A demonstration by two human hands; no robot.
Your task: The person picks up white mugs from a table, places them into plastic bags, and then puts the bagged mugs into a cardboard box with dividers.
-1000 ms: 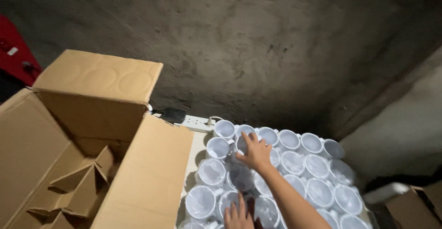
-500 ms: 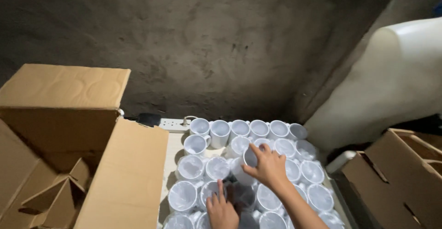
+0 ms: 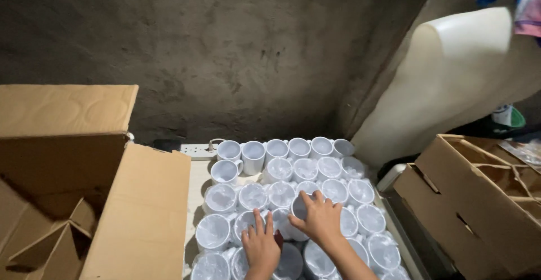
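Mugs (image 3: 282,192) sit rim-up, packed tight to save space; my left hand (image 3: 261,245) rests flat and empty, my right hand (image 3: 321,218) cups one mug's rim

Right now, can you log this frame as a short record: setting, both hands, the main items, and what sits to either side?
setting: dim corner by a rough dark concrete wall
main items: tightly packed white ceramic mugs, many wrapped in clear plastic
left hand: flat on the near mugs, fingers spread
right hand: fingers over the rim of one mug, grip unclear
left side: open brown cardboard box with dividers
right side: second brown cardboard box
behind mugs: white power strip
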